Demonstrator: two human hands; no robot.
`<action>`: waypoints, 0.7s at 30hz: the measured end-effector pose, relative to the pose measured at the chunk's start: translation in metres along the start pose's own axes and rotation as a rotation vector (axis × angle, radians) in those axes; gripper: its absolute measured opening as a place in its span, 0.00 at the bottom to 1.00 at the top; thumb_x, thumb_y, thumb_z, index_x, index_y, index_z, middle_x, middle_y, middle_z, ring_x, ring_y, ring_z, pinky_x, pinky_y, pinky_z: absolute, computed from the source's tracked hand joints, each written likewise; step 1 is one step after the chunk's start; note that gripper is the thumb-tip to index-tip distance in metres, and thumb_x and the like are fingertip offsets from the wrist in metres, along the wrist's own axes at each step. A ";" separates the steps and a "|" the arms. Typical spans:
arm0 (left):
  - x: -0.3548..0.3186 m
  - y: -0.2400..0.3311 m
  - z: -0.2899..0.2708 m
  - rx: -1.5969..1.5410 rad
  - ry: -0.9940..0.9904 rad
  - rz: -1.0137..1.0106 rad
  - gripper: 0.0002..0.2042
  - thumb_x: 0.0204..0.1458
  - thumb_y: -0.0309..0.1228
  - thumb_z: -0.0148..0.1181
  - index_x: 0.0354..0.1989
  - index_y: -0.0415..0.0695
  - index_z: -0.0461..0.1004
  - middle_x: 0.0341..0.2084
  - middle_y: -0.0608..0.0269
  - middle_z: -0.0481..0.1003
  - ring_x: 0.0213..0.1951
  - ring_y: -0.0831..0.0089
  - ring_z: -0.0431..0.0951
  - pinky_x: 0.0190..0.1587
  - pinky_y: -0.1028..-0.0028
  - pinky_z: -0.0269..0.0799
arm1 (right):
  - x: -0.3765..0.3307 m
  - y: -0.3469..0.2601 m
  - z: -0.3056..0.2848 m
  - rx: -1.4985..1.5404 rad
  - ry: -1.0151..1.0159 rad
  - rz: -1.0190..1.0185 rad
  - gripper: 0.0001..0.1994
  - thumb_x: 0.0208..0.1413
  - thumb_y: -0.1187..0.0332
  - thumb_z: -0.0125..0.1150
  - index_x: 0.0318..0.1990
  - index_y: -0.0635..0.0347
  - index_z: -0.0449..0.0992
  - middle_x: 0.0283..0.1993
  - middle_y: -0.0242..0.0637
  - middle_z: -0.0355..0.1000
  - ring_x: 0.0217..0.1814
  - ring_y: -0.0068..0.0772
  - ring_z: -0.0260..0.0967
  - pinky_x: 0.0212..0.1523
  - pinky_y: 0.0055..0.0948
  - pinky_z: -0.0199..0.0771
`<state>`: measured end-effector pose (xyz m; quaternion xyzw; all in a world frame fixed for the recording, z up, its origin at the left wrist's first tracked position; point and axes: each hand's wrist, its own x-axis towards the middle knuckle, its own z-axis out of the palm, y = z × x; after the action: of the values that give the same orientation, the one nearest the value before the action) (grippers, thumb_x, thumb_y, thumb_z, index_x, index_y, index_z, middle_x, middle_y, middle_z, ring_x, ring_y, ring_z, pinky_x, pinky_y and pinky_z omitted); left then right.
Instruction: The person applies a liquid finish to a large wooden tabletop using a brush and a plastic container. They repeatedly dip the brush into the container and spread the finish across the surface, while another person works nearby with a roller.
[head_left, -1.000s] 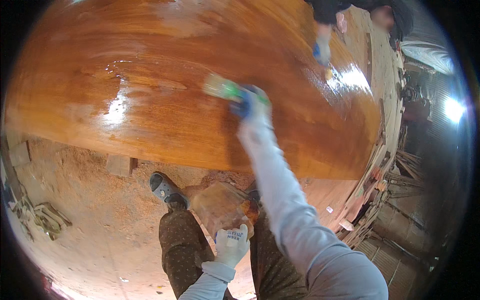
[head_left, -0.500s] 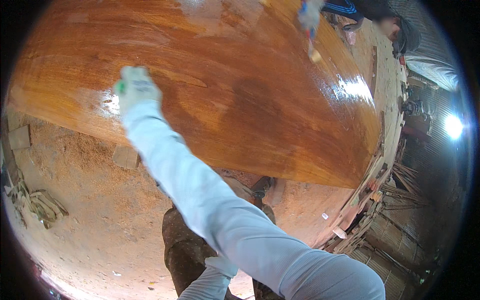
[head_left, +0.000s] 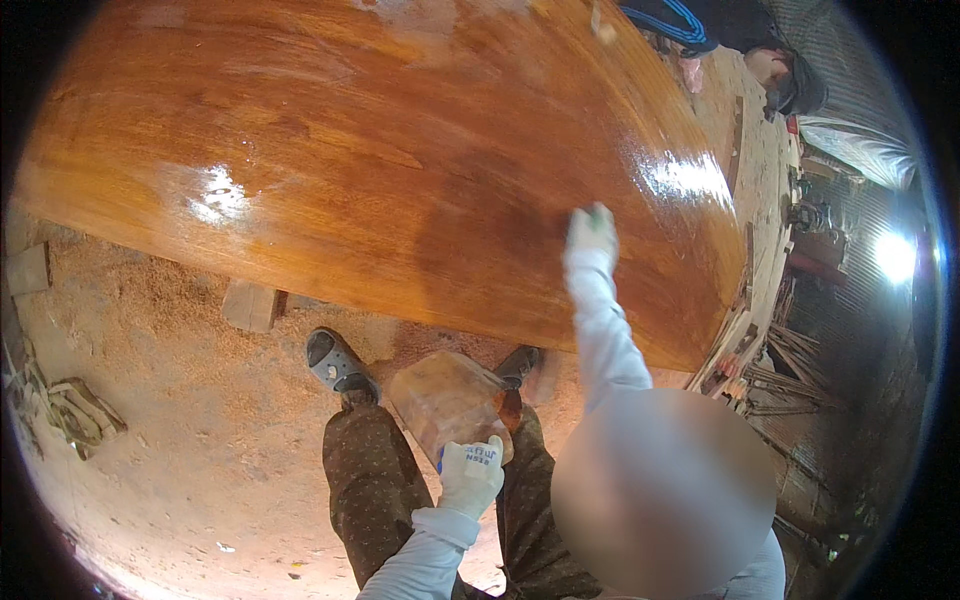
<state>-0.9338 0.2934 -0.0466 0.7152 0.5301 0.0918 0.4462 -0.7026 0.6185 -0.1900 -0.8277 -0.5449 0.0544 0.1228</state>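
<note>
A large, glossy orange-brown wooden panel (head_left: 330,200) spreads out in front of me, wet-looking in places. My right hand (head_left: 592,235), in a white glove, is closed on its right part. Something small and green shows at those fingers, mostly hidden, so I cannot make out what it is. Low in front of my legs, my gloved left hand (head_left: 472,475) grips the near edge of a translucent plastic container (head_left: 440,395). Brownish stain marks the container's right side.
A wooden block (head_left: 250,305) lies on the sawdust-strewn floor (head_left: 200,400) by the panel's near edge. Another person's striped dark sleeve (head_left: 670,20) is at the far right. Scrap wood strips (head_left: 795,340) lean at right; crumpled material (head_left: 85,412) lies at left.
My right hand has swept from the panel's left part to its right part. My left hand and the container, previously hidden behind my right arm, now show. The other person's gloved hand has left view.
</note>
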 end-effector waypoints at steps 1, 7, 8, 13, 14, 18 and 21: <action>-0.002 -0.002 -0.001 -0.001 -0.034 -0.034 0.12 0.48 0.34 0.55 0.41 0.44 0.72 0.19 0.63 0.76 0.23 0.65 0.79 0.29 0.61 0.61 | -0.020 -0.072 0.016 -0.286 -0.174 -0.364 0.13 0.56 0.68 0.53 0.46 0.62 0.77 0.50 0.44 0.76 0.55 0.41 0.73 0.55 0.37 0.72; 0.015 0.002 0.002 -0.059 -0.197 -0.029 0.13 0.46 0.36 0.59 0.40 0.45 0.72 0.19 0.63 0.76 0.22 0.65 0.78 0.29 0.61 0.62 | -0.081 -0.410 0.067 0.393 -0.411 -0.522 0.12 0.57 0.59 0.54 0.41 0.56 0.77 0.44 0.46 0.77 0.48 0.49 0.74 0.48 0.42 0.76; 0.018 0.001 0.004 -0.069 -0.216 -0.020 0.13 0.46 0.36 0.60 0.40 0.45 0.72 0.19 0.63 0.76 0.22 0.65 0.77 0.29 0.61 0.62 | -0.077 -0.418 0.088 0.556 -0.434 -0.445 0.11 0.56 0.61 0.55 0.40 0.56 0.76 0.43 0.45 0.77 0.46 0.47 0.75 0.46 0.40 0.75; 0.002 -0.009 0.001 -0.043 -0.218 -0.084 0.16 0.43 0.38 0.63 0.39 0.46 0.71 0.19 0.62 0.76 0.21 0.64 0.77 0.29 0.61 0.62 | -0.058 -0.278 0.054 1.622 -0.578 0.312 0.07 0.57 0.64 0.61 0.42 0.50 0.74 0.31 0.27 0.69 0.30 0.28 0.64 0.37 0.31 0.70; 0.002 -0.004 0.003 0.014 -0.129 -0.059 0.17 0.41 0.38 0.66 0.38 0.47 0.70 0.19 0.63 0.76 0.21 0.64 0.77 0.29 0.61 0.62 | -0.024 -0.208 0.031 1.552 -0.547 0.494 0.09 0.59 0.66 0.60 0.46 0.49 0.72 0.36 0.29 0.71 0.33 0.29 0.68 0.38 0.31 0.72; 0.013 0.005 -0.007 -0.009 -0.239 -0.029 0.17 0.42 0.38 0.64 0.38 0.46 0.70 0.19 0.62 0.75 0.24 0.63 0.78 0.30 0.60 0.63 | 0.052 0.090 -0.046 1.085 -0.113 0.508 0.06 0.58 0.69 0.59 0.42 0.55 0.72 0.34 0.32 0.74 0.33 0.26 0.72 0.30 0.26 0.73; 0.016 0.011 0.001 -0.029 -0.227 0.037 0.17 0.42 0.40 0.66 0.38 0.46 0.70 0.19 0.63 0.76 0.24 0.63 0.78 0.31 0.60 0.64 | 0.067 0.215 -0.062 0.639 0.015 0.411 0.05 0.58 0.67 0.58 0.39 0.55 0.71 0.28 0.29 0.68 0.28 0.24 0.65 0.26 0.27 0.67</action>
<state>-0.9188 0.3063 -0.0442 0.7240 0.4616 0.0260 0.5119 -0.4705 0.5900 -0.1834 -0.8401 -0.3222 0.2390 0.3651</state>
